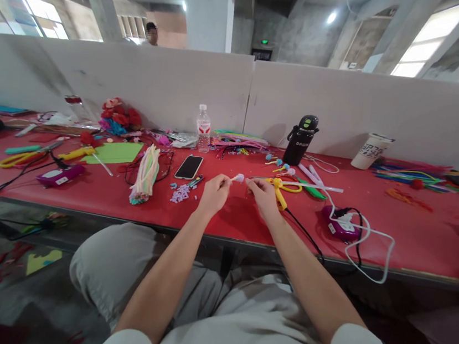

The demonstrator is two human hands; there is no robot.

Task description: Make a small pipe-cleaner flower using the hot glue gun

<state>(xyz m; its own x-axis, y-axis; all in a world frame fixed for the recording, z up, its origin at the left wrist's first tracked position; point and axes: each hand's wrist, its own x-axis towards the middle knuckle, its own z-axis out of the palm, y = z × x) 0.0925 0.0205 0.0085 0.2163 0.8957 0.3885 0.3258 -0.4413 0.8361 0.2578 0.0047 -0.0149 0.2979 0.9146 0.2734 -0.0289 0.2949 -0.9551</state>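
Observation:
Over the red table [166,206], my left hand [216,192] pinches a small craft piece with a pale stem and a lilac head [239,178]. Just right of that head is my right hand [263,194], its thumb and fingertips pressed together; whatever they hold is too small to make out. A yellow glue gun [280,194] lies right behind my right hand. Small lilac pieces [180,193] are heaped left of my left hand, beside a phone [189,167].
A bundle of pale fuzzy stems [145,175] lies at the left. Behind stand a water bottle [203,130], a black flask [301,140] and a paper cup [371,152]. At the right, a purple power strip [340,224] trails cables over the table edge.

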